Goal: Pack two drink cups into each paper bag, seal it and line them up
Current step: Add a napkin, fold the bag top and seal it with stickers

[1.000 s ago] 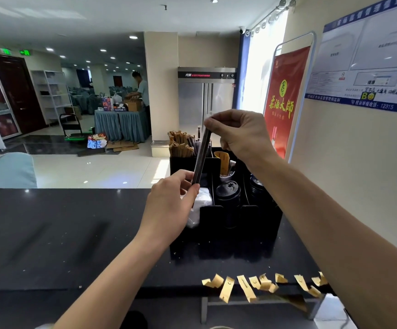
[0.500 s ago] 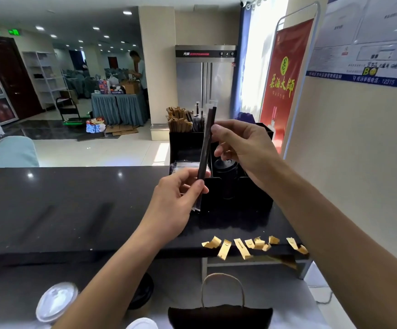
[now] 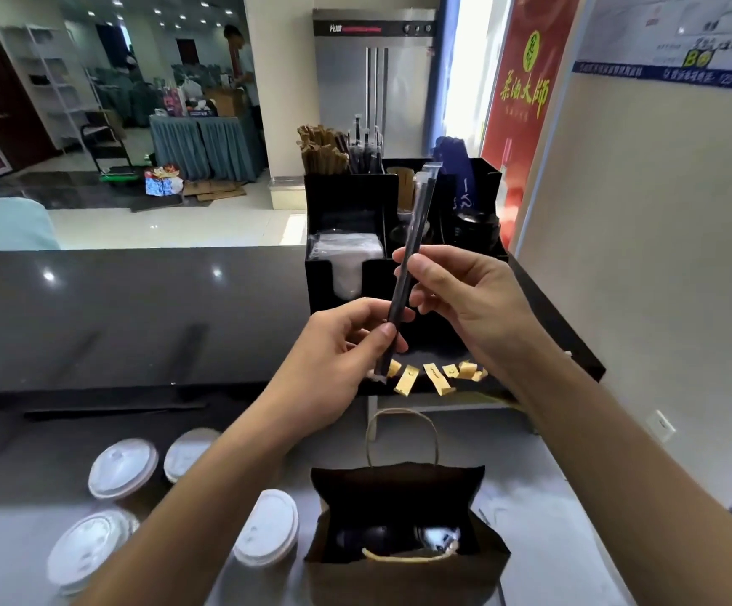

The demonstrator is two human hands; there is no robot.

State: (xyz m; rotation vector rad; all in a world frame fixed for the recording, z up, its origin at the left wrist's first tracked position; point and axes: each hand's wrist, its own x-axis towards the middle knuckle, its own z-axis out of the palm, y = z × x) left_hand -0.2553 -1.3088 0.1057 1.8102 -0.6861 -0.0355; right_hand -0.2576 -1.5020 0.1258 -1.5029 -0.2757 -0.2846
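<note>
Both hands met at one dark wrapped straw, held nearly upright and leaning slightly right, above the open bag. The left hand pinched the straw's lower end, thumb and forefinger closed on it while the other fingers curled loosely beneath; the clear wrapper tail stuck out just below the grip. The right hand held the straw's middle between thumb tip and forefinger, its remaining fingers half bent and spread off to the right, not touching the straw. The straw's upper part rose free above the right hand, its clear tip standing in front of the black organizer.

The bag stood on the grey tabletop near the lower edge of the view, mouth open, one paper handle arched up at the far side and the other lying at the near rim. Inside it showed dark rounded shapes and a pale glint; whether both were cups I could not tell. Four white-lidded cups stood left of the bag, the nearest one just beside it, partly hidden by the left forearm.

A row of yellow stickers hung from the edge of the raised black counter, right below the hands. The organizer on it held brown-wrapped sticks, more dark straws and napkins.
</note>
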